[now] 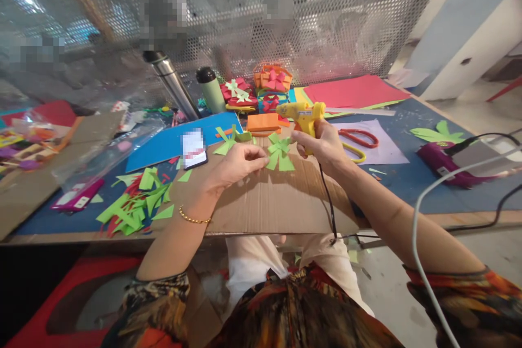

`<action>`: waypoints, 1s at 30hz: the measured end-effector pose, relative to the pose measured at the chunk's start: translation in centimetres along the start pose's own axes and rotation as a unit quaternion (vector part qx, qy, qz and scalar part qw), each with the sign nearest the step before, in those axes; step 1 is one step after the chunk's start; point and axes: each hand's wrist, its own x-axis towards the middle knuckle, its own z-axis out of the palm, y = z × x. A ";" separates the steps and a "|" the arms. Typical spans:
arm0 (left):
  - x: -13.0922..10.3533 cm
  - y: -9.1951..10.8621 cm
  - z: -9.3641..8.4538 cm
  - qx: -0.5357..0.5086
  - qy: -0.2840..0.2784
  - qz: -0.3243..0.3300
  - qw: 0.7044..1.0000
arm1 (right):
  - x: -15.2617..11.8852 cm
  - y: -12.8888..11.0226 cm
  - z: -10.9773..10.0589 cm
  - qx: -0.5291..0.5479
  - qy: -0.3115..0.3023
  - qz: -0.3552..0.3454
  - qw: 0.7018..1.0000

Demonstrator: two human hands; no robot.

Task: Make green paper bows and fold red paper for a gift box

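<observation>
My right hand is wrapped round the handle of a yellow hot glue gun. The gun's nozzle points left, above the work, and its black cord hangs down over the table edge. My left hand pinches the left edge of a light green paper flower that lies on a sheet of brown cardboard. Just beyond my left hand lies a second green paper piece with spread strips. A folded orange paper piece sits behind the flower.
Green paper scraps are heaped at left, near a phone and blue sheet. Scissors lie at right. A steel flask, green bottle and paper baskets stand behind. A grey cable crosses at right.
</observation>
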 end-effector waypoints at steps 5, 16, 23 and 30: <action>0.5 -0.6 -0.3 0.012 0.082 0.028 0.996 | 0.5 0.1 -0.8 -0.022 0.044 -0.010 0.999; 1.7 -2.0 -0.8 0.022 0.178 0.077 0.981 | 0.5 0.1 -1.6 -0.164 0.055 -0.062 0.983; 1.8 -2.0 -1.4 0.005 0.195 0.084 0.977 | 2.2 -2.1 -4.1 -0.323 -0.005 -0.104 0.941; 1.7 -1.9 -0.9 -0.012 0.182 0.065 0.981 | 5.0 -2.1 -7.7 -0.472 -0.008 -0.167 0.866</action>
